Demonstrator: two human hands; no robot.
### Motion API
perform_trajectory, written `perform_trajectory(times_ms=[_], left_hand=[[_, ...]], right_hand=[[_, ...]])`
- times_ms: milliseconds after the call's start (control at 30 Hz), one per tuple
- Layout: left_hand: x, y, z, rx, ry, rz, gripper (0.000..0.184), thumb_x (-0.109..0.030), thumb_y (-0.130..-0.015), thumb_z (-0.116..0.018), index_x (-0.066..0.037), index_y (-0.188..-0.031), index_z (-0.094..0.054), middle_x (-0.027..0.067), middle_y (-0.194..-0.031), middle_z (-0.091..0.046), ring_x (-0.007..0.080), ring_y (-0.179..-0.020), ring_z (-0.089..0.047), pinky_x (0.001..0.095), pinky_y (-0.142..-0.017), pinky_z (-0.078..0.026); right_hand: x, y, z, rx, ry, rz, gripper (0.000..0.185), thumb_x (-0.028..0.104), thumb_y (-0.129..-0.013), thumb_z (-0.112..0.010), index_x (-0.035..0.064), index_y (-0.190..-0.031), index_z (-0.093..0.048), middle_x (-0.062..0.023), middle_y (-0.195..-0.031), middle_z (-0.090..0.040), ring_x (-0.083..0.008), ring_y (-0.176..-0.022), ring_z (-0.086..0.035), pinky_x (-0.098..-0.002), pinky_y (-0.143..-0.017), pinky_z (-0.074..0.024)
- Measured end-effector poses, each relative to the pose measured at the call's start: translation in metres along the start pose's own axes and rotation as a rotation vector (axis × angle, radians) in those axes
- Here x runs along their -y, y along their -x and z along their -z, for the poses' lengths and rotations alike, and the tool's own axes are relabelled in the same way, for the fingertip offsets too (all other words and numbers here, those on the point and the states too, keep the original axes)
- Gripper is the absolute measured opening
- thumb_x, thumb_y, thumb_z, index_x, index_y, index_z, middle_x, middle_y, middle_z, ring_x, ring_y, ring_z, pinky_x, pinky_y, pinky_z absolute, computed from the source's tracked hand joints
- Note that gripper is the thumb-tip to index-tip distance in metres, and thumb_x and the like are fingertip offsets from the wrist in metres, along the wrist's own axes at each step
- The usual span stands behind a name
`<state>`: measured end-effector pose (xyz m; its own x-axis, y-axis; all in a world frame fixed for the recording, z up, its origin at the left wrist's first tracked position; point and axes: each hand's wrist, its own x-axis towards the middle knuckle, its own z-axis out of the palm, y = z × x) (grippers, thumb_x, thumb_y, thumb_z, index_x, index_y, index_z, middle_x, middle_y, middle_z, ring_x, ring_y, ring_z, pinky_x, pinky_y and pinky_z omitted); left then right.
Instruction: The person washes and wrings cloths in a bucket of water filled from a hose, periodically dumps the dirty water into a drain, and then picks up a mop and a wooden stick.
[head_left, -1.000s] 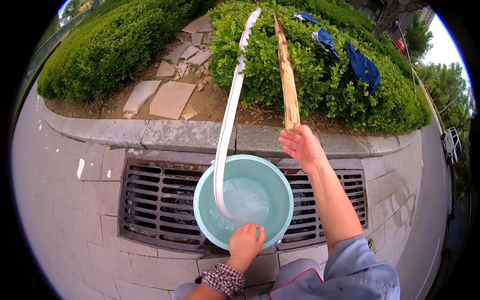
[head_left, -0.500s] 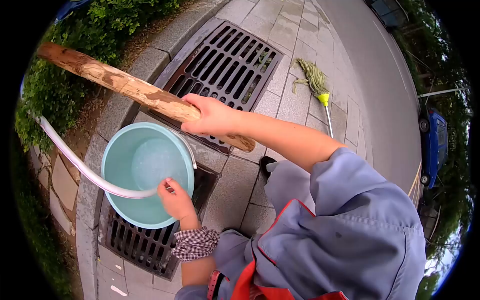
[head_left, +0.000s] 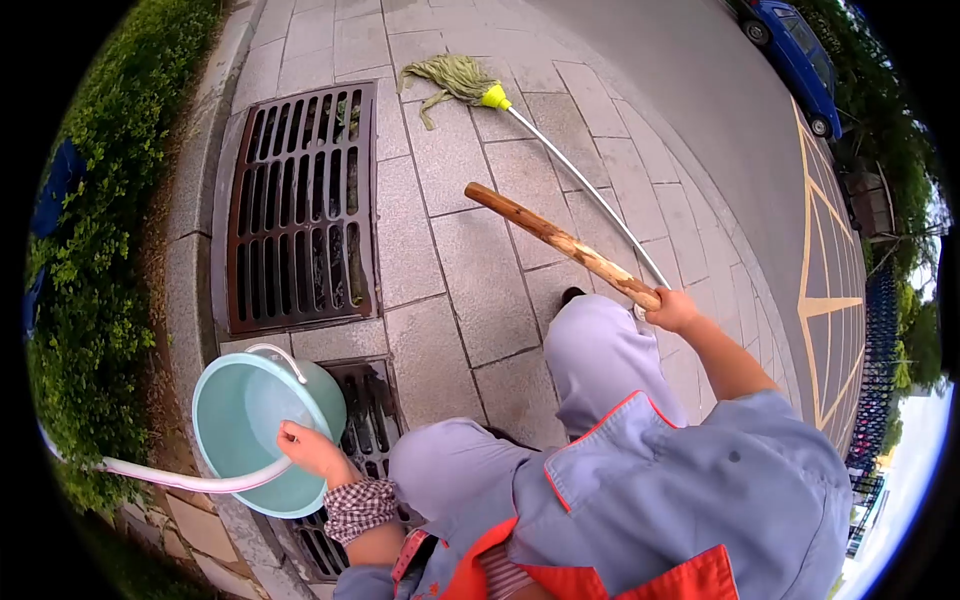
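My right hand (head_left: 674, 311) is wrapped round one end of a wooden stick (head_left: 560, 240), which points up and left above the paving. My left hand (head_left: 312, 449) is at the end of a white hose (head_left: 185, 481), with its fingers curled together over the light green bucket (head_left: 330, 395). The hose comes in from the hedge side across the bucket's rim. Cloudy water shows in the bucket. A mop with a green-grey head (head_left: 450, 78), a yellow-green collar and a silver handle (head_left: 580, 178) lies beyond the stick, its handle running towards my right hand.
A metal drain grate (head_left: 303, 205) lies ahead of the bucket, and another (head_left: 368, 415) is partly under it. The stone kerb (head_left: 193, 200) and hedge (head_left: 95, 200) run along the left, with blue cloth on the hedge. A blue car (head_left: 795, 60) stands beyond the road.
The view has turned right. The stick has swung away from above the bucket, out to the right over the paving, now gripped at its end. My left hand stays by the hose and bucket.
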<state>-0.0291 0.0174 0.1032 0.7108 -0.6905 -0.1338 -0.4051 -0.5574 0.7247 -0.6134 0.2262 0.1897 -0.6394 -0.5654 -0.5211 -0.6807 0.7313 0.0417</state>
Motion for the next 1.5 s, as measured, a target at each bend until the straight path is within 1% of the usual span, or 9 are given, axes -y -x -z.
perform_trajectory(times_ms=[167, 433, 633, 833, 933, 1033, 1133, 1300, 1500], left_hand=[[-0.002, 0.001, -0.005, -0.074, -0.073, -0.002, 0.052, -0.040, -0.092, -0.044, 0.007, -0.108, -0.056, 0.0219, -0.104, -0.060, 0.0327, -0.095, -0.056, 0.0384, -0.085, -0.042], [-0.022, 0.013, -0.019, -0.236, -0.234, -0.360, 0.048, -0.037, -0.091, -0.052, 0.007, -0.108, -0.057, 0.0186, -0.103, -0.061, 0.0289, -0.093, -0.057, 0.0375, -0.083, -0.045], [-0.109, 0.122, -0.157, 0.282, 0.143, -0.494, 0.029, -0.025, -0.094, -0.054, 0.001, -0.107, -0.058, 0.0083, -0.103, -0.061, 0.0166, -0.094, -0.057, 0.0294, -0.083, -0.045], [-0.151, 0.288, -0.278, 1.023, -0.191, -0.611, 0.024, -0.023, -0.093, -0.058, -0.005, -0.108, -0.059, 0.0007, -0.091, -0.059, 0.0102, -0.084, -0.055, 0.0236, -0.079, -0.043], [-0.145, 0.347, -0.304, 1.202, -0.263, -0.788, 0.022, -0.021, -0.091, -0.059, -0.006, -0.107, -0.061, 0.0031, -0.088, -0.062, 0.0079, -0.081, -0.054, 0.0235, -0.071, -0.043], [-0.134, 0.375, -0.307, 1.266, -0.298, -0.685, 0.022, -0.020, -0.090, -0.061, -0.005, -0.106, -0.061, 0.0048, -0.087, -0.064, 0.0080, -0.077, -0.054, 0.0242, -0.067, -0.043], [-0.105, 0.378, -0.307, 1.289, -0.258, -0.543, 0.023, -0.021, -0.089, -0.062, -0.005, -0.105, -0.062, 0.0040, -0.080, -0.063, 0.0107, -0.071, -0.056, 0.0259, -0.064, -0.045], [-0.086, 0.375, -0.291, 1.248, -0.254, -0.388, 0.022, -0.021, -0.089, -0.061, -0.006, -0.104, -0.062, 0.0053, -0.082, -0.064, 0.0112, -0.073, -0.057, 0.0274, -0.065, -0.047], [-0.092, 0.362, -0.277, 1.125, -0.324, -0.386, 0.023, -0.023, -0.089, -0.061, -0.006, -0.105, -0.063, 0.0062, -0.092, -0.066, 0.0149, -0.083, -0.061, 0.0297, -0.074, -0.049]], right_hand=[[-0.074, -0.010, -0.068, 0.159, -0.287, -0.263, 0.061, 0.037, -0.063, -0.067, 0.0029, -0.113, -0.060, -0.0193, -0.098, -0.067, -0.0297, -0.092, -0.065, -0.0377, -0.082, -0.0507], [-0.151, -0.068, -0.169, 0.139, -0.483, -0.160, 0.053, 0.042, -0.072, -0.068, 0.0078, -0.112, -0.060, -0.0219, -0.100, -0.065, -0.0373, -0.095, -0.063, -0.0439, -0.082, -0.0491], [-0.188, -0.083, -0.243, 0.354, -0.497, -0.173, 0.056, 0.045, -0.075, -0.067, 0.0095, -0.116, -0.054, -0.0206, -0.101, -0.065, -0.0383, -0.097, -0.062, -0.0456, -0.082, -0.0485], [-0.206, -0.087, -0.274, 0.229, -0.504, -0.032, 0.047, 0.038, -0.080, -0.061, 0.0081, -0.117, -0.054, -0.0249, -0.115, -0.059, -0.0350, -0.110, -0.056, -0.0444, -0.090, -0.0468], [-0.232, -0.085, -0.225, 0.592, -0.325, -0.055, 0.038, 0.030, -0.083, -0.057, 0.0071, -0.113, -0.058, -0.0255, -0.109, -0.061, -0.0353, -0.106, -0.058, -0.0448, -0.090, -0.0477], [-0.309, -0.104, -0.255, 0.098, -0.261, -0.479, 0.026, 0.026, -0.085, -0.051, 0.0081, -0.100, -0.063, -0.0194, -0.097, -0.066, -0.0374, -0.087, -0.064, -0.0447, -0.080, -0.0510], [-0.337, -0.158, -0.229, -0.176, -0.500, -0.440, 0.027, 0.018, -0.085, -0.055, 0.0117, -0.111, -0.053, -0.0184, -0.086, -0.065, -0.0341, -0.078, -0.065, -0.0423, -0.070, -0.0519], [-0.308, -0.256, -0.225, 0.169, -1.357, -0.627, 0.062, 0.010, -0.088, -0.056, 0.0255, -0.139, -0.024, -0.0095, -0.079, -0.062, -0.0170, -0.054, -0.061, -0.0296, -0.039, -0.0461], [-0.333, -0.303, -0.262, -0.124, -1.415, -0.633, 0.031, -0.007, -0.081, -0.051, 0.0149, -0.099, -0.039, -0.0056, -0.069, -0.050, -0.0172, -0.045, -0.051, -0.0318, -0.032, -0.0410]])
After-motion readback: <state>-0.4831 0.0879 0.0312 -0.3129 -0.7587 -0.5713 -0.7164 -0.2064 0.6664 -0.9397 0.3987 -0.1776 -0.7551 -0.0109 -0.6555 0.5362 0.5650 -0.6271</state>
